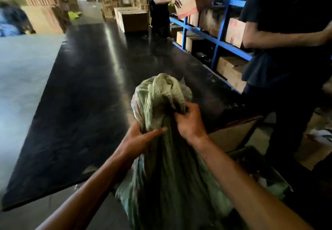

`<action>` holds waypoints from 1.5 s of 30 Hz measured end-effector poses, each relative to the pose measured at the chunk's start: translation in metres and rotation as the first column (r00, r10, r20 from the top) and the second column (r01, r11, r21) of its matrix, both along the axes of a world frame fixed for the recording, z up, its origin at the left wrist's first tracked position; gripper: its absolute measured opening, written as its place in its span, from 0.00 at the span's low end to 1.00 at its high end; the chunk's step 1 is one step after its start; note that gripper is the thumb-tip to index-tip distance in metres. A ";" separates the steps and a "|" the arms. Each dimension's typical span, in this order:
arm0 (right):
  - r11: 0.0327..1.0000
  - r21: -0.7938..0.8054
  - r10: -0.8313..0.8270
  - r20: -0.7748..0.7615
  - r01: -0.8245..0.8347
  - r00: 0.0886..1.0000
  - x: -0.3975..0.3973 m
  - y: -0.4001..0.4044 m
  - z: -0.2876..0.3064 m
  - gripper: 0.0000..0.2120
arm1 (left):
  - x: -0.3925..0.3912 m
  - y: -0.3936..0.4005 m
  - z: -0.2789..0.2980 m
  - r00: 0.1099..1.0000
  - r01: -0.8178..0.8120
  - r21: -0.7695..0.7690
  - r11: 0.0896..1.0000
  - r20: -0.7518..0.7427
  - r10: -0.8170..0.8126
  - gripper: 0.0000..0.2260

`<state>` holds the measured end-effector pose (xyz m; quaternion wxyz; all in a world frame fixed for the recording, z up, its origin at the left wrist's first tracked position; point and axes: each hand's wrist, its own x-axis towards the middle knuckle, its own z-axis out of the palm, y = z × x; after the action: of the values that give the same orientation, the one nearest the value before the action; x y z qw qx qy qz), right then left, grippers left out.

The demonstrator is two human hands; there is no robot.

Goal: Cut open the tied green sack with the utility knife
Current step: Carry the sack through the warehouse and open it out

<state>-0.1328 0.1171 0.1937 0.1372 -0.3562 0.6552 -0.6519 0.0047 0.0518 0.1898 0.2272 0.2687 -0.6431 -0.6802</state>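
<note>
A pale green woven sack [167,172] stands upright against the near edge of a long black table [86,104]. Its bunched, tied top [161,89] rises above my hands. My left hand [142,136] clasps the gathered neck from the left. My right hand [190,121] pinches the fabric at the neck from the right, fingers closed around a dark spot there. No utility knife is clearly visible; something dark may sit under my right fingers, but I cannot tell what it is.
A person in dark clothes [287,50] stands close at the right beside blue shelving [219,37] holding cardboard boxes. Another person [159,5] handles a box farther back. A carton [133,19] sits on the table's far end. An open bin [239,132] lies to the right.
</note>
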 end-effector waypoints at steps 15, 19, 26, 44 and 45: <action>0.830 0.528 0.243 -0.050 -0.181 0.969 -0.018 -0.050 -0.038 0.39 | -0.003 -0.104 -0.045 0.958 -0.283 0.029 0.959 -0.024 0.284 0.05; 0.766 0.620 0.323 -0.140 -0.172 0.936 -0.005 -0.076 -0.078 0.23 | -0.005 -0.135 -0.047 0.971 -0.232 0.148 0.961 -0.027 0.239 0.09; 0.924 0.380 0.047 -0.182 0.027 0.982 0.010 -0.108 -0.077 0.05 | 0.004 -0.184 -0.043 0.997 -0.076 0.056 0.996 -0.018 0.077 0.12; 0.814 0.581 -0.070 0.136 -0.022 0.988 -0.016 -0.006 -0.092 0.16 | -0.073 -0.098 -0.079 0.989 0.098 0.326 0.940 0.077 -0.130 0.07; 0.819 0.574 -0.094 0.116 0.010 0.989 -0.014 0.000 -0.094 0.11 | -0.079 -0.094 -0.079 0.985 0.113 0.355 0.928 0.085 -0.153 0.09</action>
<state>-0.1468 0.1173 0.1001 0.2653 -0.2343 0.8187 -0.4521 -0.0743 -0.0423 0.1109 0.0932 0.2978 -0.5406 -0.7813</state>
